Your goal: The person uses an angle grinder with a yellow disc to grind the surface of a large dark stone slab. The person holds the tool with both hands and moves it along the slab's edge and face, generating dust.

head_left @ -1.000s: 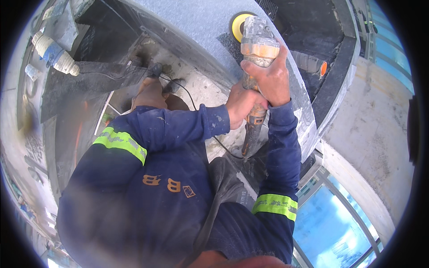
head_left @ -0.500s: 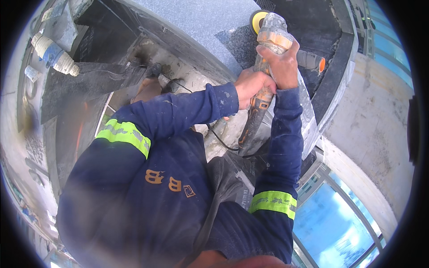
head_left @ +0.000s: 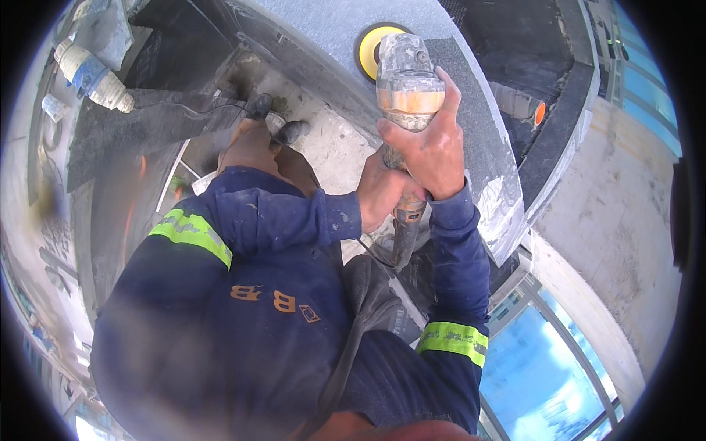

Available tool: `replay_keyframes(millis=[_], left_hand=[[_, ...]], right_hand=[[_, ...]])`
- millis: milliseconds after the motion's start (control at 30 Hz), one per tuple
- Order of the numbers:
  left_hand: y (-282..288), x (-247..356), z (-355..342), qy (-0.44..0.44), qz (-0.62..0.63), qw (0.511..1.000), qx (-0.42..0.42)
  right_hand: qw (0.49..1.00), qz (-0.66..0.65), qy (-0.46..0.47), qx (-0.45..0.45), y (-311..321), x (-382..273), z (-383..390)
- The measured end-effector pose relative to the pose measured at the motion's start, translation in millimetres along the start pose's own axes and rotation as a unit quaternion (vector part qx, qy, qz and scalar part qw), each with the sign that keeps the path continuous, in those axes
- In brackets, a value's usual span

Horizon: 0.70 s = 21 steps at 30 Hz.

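A dusty grey and orange angle grinder lies across a curved grey stone slab, its head pointing away from me. The round yellow and black disc on its head rests on or just over the slab's surface; which of the two I cannot tell. My right hand grips the grinder's body close behind the head, thumb and fingers on either side. Lower down, my left hand is wrapped round the handle, partly hidden by the right hand. A dark cord runs from the handle's lower end.
Beyond the slab's right edge, a grey pipe-like piece with an orange end lies in a dark recess. Plastic film hangs over the slab's near right edge. At far left lies a wrapped white and blue roll. My feet stand below the slab.
Both hands have brought the grinder left and somewhat towards me. Its disc has swept from the slab's right edge further onto the slab's face.
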<state>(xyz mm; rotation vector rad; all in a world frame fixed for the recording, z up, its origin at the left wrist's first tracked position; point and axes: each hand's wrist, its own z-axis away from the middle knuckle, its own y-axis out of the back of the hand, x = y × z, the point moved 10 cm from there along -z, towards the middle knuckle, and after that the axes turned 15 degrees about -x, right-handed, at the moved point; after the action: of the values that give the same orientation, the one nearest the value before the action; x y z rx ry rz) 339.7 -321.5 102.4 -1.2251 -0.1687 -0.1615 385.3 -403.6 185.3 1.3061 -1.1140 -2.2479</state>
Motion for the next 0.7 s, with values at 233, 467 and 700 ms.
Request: replay_keyframes(millis=[233, 467, 700], left_hand=[[-1.2, -9.8, -41.9, 0.072, -0.005, 0.995, -0.072], [6.1, -8.7, 1.8, 0.002, 0.001, 1.0, -0.001], [-2.1, -2.6, -26.2, 0.061, 0.0, 0.997, -0.054]], right_hand=[[0.996, 0.024, -0.058, 0.069, 32.8, 26.3, -16.6], [0.999, 0.029, 0.029, 0.002, -3.3, -7.9, 1.0], [0.997, 0.02, -0.052, 0.055, 20.0, 18.6, -13.8]])
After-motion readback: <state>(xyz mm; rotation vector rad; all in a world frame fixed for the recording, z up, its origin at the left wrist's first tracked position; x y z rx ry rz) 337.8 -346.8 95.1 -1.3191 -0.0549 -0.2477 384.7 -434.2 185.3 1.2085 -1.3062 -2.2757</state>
